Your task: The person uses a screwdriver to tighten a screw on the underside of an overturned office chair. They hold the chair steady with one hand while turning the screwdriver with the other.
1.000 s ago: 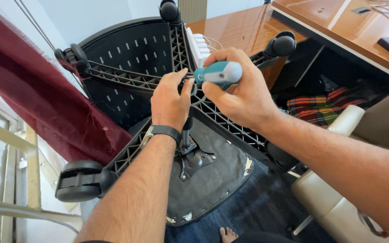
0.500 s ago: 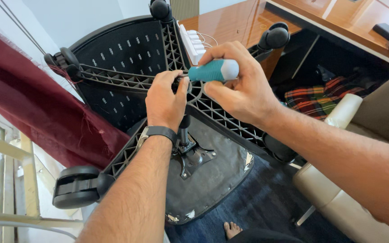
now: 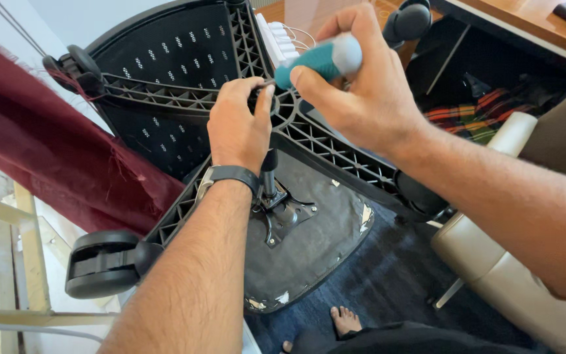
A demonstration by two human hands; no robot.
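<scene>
Fingers (image 3: 335,98) of the right hand (image 3: 361,92) grip a teal-handled screwdriver (image 3: 319,59).

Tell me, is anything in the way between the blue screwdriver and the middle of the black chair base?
Only the left hand. Its fingers curl over the hub of the chair base right where the screwdriver tip points, so the tip itself is hidden. The right hand holds the handle. Nothing else visible blocks it.
</scene>
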